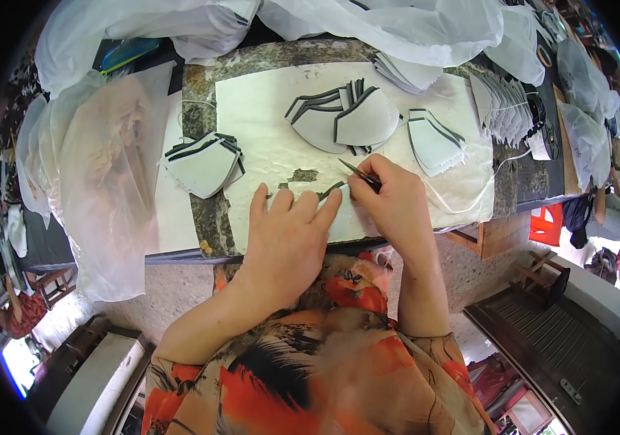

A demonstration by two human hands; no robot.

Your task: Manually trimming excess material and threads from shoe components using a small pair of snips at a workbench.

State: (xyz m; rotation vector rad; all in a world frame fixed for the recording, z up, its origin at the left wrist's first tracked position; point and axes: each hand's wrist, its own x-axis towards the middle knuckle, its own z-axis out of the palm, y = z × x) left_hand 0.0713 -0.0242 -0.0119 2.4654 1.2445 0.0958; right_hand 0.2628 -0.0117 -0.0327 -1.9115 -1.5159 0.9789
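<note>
My left hand (281,232) lies with its fingers spread over a pale curved piece (340,214) with a black edge, holding it down at the near side of the white work sheet. Just right of it, my right hand (401,206) is closed around a small dark pointed tool (359,174). Its thin tip points up and left, beside the piece; whether it is snips or tweezers I cannot tell. Beyond my hands sits a stack of similar pale, black-edged pieces (368,119). Smaller stacks lie to the left (205,170) and to the right (433,145).
Pale pieces (404,72) lie at the back, and a tied bundle (502,109) stands at the right. A white cord (462,210) curves along the sheet's right edge. Clear plastic bags (110,159) hang over the table's left side, with more along the back. A wooden bench (542,341) is behind right.
</note>
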